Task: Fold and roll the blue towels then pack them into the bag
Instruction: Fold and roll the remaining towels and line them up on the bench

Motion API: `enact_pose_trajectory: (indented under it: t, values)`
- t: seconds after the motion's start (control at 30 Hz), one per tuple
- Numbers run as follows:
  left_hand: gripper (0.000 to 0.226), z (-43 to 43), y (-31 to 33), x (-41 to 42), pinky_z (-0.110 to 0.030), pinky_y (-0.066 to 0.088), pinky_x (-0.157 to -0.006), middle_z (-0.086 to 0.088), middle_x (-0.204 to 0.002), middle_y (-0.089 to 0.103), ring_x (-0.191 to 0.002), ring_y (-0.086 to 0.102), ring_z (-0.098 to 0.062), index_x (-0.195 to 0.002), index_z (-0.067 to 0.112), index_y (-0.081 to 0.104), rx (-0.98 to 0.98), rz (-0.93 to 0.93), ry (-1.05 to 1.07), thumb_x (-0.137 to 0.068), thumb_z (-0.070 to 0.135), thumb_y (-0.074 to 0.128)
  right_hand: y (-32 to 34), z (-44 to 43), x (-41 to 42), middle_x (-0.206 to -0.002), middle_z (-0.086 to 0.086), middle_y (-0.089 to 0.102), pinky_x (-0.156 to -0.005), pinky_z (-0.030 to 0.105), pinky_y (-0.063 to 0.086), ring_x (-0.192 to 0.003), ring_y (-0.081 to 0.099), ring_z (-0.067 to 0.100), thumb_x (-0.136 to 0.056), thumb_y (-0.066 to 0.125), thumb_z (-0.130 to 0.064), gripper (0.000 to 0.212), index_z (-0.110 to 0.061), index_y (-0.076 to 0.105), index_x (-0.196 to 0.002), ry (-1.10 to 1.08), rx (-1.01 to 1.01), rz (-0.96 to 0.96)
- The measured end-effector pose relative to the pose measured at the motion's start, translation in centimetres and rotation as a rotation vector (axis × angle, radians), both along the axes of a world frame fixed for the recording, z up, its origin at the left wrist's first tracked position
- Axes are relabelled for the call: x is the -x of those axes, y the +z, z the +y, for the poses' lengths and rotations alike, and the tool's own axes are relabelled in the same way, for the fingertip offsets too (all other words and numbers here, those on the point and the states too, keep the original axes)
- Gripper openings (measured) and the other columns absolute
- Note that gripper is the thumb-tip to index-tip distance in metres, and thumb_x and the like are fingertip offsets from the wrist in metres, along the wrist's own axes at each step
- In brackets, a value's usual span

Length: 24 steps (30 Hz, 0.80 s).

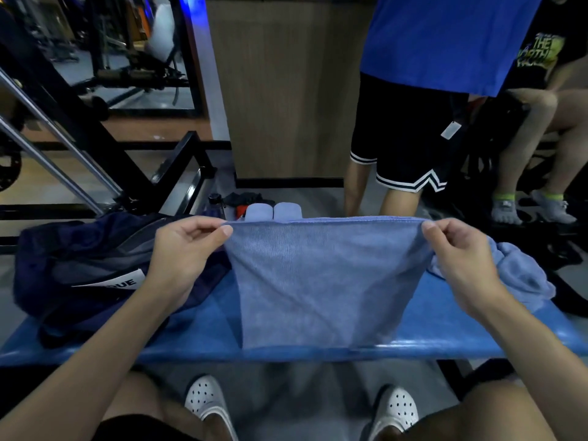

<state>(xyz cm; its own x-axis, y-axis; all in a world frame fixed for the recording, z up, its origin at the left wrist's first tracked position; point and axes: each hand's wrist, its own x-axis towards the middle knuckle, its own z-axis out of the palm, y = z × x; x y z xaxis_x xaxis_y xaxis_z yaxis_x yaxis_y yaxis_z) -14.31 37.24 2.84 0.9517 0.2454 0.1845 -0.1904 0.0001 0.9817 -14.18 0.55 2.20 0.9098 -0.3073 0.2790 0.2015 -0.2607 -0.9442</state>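
The forearms are left bare down to the left hand (183, 249) at nine o'clock and the right hand (458, 253) at three o'clock. White clogs pierced with small round holes are worn, the left clog (206, 405) just past six o'clock, the right clog (394, 412) at five. Black shorts (133, 429) are glimpsed at seven o'clock.

1. The flat light blue cloth towel (318, 281) hangs at frame centre in front of the long blue padded bench (445, 329). The left hand (184, 249) and right hand (458, 253) pinch its upper corners.
2. The dark navy mesh bag (79, 265) lies on the bench at centre left, just beside the towel.
3. Two rolled light blue towels (259, 211) sit side by side behind the held towel's top edge, possibly on the bench's far side.
4. A crumpled light blue towel (515, 275) lies on the bench at right, behind the right hand.
5. A standing person in black shorts (404, 132) is at upper right, beyond the bench.
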Motion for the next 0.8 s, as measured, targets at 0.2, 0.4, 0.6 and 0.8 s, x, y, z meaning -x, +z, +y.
enact_pose_trajectory:
  t: [0.2, 0.4, 0.6, 0.8]
  values:
    - [0.014, 0.2, 1.0, -0.3, -0.015, 0.054, -0.068, 0.001, -0.074, 0.075, -0.071, 0.068, -0.009, -0.087, 0.011, 0.073, -0.081, -0.031, -0.024, -0.085, -0.003, 0.071, 2.2, -0.3, 1.0, -0.070, 0.010, 0.052, -0.068, 0.045, 0.037, -0.075, 0.040, 0.025, -0.086, 0.072, -0.016, 0.026, -0.026, 0.065, -0.063, 0.027, -0.133, 0.025]
    - [0.013, 0.3, 1.1, -0.7, -0.020, 0.056, -0.074, -0.005, -0.081, 0.075, -0.079, 0.069, -0.017, -0.082, 0.016, 0.076, -0.035, 0.015, -0.073, -0.084, 0.004, 0.073, 2.4, -0.4, 1.4, -0.077, 0.015, 0.055, -0.061, 0.032, 0.034, -0.077, 0.041, 0.028, -0.087, 0.069, -0.008, 0.020, -0.019, 0.065, -0.071, 0.029, -0.094, 0.003]
    - [0.013, -0.4, 1.5, -0.3, -0.023, 0.057, -0.073, -0.010, -0.084, 0.075, -0.080, 0.070, -0.019, -0.082, 0.015, 0.076, 0.038, 0.017, -0.079, -0.075, 0.025, 0.073, 2.4, -0.4, 1.5, -0.066, -0.007, 0.064, -0.057, 0.027, 0.036, -0.072, 0.048, 0.021, -0.086, 0.069, -0.003, 0.013, -0.014, 0.066, -0.081, 0.051, -0.080, 0.005]
    - [0.015, 0.7, 1.4, -0.5, -0.021, 0.055, -0.071, -0.005, -0.077, 0.075, -0.073, 0.068, -0.015, -0.074, 0.020, 0.078, -0.063, 0.012, -0.029, -0.082, 0.008, 0.076, 2.7, -1.0, 1.5, -0.073, -0.004, 0.067, -0.071, 0.026, 0.049, -0.075, 0.057, 0.012, -0.090, 0.065, -0.007, 0.010, -0.014, 0.067, -0.084, 0.049, -0.151, -0.008]
